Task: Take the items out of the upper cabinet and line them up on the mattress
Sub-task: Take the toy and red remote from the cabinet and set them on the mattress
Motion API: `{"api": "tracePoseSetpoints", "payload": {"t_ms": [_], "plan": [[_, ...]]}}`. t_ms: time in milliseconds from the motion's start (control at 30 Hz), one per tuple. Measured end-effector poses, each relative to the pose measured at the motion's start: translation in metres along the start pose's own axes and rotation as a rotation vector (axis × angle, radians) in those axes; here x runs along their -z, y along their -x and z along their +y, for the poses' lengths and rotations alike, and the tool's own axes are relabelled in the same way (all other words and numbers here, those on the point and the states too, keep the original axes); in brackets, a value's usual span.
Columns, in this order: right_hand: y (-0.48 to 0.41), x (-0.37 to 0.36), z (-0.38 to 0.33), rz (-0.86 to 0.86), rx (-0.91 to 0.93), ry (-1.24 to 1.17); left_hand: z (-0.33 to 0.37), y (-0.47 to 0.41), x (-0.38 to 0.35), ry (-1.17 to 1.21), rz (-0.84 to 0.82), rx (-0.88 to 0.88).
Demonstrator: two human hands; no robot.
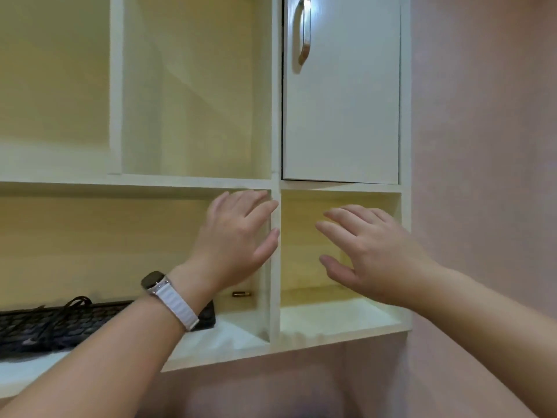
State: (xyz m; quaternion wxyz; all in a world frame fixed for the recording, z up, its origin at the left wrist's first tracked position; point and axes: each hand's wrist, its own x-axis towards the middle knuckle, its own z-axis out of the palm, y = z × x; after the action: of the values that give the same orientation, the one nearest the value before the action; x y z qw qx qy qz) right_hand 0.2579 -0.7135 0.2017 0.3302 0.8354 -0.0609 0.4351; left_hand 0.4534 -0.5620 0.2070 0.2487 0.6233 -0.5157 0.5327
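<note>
A white wall cabinet (275, 267) with open cream-backed compartments fills the view. My left hand (238, 236), with a white-strapped watch on its wrist, is raised in front of the lower left compartment, fingers apart, holding nothing. My right hand (370, 251) reaches into the small lower right compartment, fingers spread and empty. A black keyboard (60, 324) with a coiled black cable lies on the lower left shelf. A small battery (241, 294) lies at the back of that shelf, just below my left wrist. The mattress is out of view.
A closed white door with a metal handle (303, 31) covers the upper right compartment. The upper middle compartment (196, 101) shows nothing inside. A pink wall (482, 146) runs along the right and below the cabinet.
</note>
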Motion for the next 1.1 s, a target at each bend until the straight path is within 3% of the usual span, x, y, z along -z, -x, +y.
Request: {"api": "tracePoseSetpoints", "payload": {"t_ms": [500,1100], "plan": [[-0.123,-0.009,0.029,0.178,0.271,0.231,-0.032,-0.031,-0.049,-0.159,0.221,-0.199],[-0.152,-0.002,0.061,0.312,0.617,0.364,-0.036,-0.032,-0.064,-0.228,0.306,-0.237]]}}
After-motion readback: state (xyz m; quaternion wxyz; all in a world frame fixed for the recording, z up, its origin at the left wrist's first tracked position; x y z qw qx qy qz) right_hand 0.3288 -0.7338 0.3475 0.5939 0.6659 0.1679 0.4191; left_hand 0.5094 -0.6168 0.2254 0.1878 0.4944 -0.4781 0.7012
